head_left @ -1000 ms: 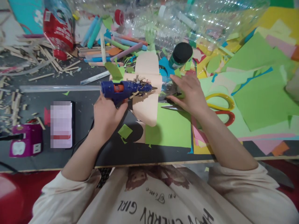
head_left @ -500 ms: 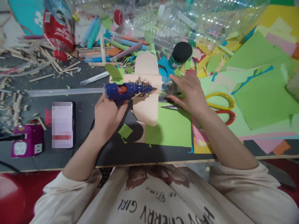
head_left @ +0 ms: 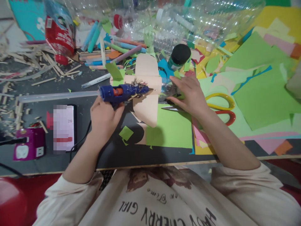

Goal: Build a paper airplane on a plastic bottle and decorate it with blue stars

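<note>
My left hand (head_left: 103, 114) is closed round the handle of a blue glue gun (head_left: 123, 93), with a long translucent glue stick (head_left: 58, 96) coming out of its back. Wood splinters cling to the gun's front. Its nozzle points right, over a beige paper piece (head_left: 147, 108) with rounded wings, wrapped about a clear plastic bottle (head_left: 166, 88). At the bottle's right end, my right hand (head_left: 188, 91) grips it between thumb and fingers. Scissors (head_left: 219, 108) with yellow and red handles lie partly under my right wrist.
Green paper (head_left: 175, 125) lies in front. A phone (head_left: 64, 127) and purple power adapter (head_left: 29, 142) are at left. Behind are a dark-capped jar (head_left: 180, 56), a red-labelled bottle (head_left: 60, 34), clear bottles (head_left: 199, 22) and coloured paper rolls (head_left: 128, 53). Wooden sticks litter the left.
The glue gun in my left hand has moved a little left, its nozzle drawing back over the beige paper. My right hand keeps its grip on the bottle. The view has shifted slightly.
</note>
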`<state>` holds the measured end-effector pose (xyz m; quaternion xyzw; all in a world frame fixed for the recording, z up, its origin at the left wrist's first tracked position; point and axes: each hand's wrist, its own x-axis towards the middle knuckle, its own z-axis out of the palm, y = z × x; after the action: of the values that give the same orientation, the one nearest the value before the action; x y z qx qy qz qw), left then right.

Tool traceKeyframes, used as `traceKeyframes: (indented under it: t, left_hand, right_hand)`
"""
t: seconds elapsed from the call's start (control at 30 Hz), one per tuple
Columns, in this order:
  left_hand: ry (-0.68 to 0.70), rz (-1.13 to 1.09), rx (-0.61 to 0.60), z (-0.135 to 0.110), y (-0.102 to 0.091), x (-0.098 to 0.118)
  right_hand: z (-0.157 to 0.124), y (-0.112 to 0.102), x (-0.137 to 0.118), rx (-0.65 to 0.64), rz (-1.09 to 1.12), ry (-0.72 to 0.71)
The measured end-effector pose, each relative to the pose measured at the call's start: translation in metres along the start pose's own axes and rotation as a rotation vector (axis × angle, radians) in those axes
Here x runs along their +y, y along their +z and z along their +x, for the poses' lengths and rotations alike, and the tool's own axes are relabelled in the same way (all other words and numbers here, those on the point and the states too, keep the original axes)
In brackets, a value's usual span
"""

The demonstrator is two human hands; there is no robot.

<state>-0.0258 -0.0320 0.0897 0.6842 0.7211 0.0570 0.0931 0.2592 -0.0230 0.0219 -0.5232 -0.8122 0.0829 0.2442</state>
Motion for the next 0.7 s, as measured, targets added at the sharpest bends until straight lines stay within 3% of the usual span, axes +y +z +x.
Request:
traceKeyframes:
  t: [0.13,0.37,0.6,0.7]
  left_hand:
    - [-0.024,-0.071,0.013,0.001,-0.004,0.0]
    - [-0.024,0.065,0.03,0.003,-0.008,-0.001]
    - [-0.049,0.023,0.186,0.008,-0.006,-0.009]
    - [-0.017,-0.008,0.196,0.009,-0.002,-0.018]
  right_hand:
    - [-0.001,0.002,0.001,0.001,0.014,0.004]
    - [-0.002,0.003,0.002,0.009,0.017,-0.009]
    - [0.0,-0.005,-0.002,0.02,0.01,-0.032]
    - [0.0,-0.007,-0.002,0.026,0.006,-0.03]
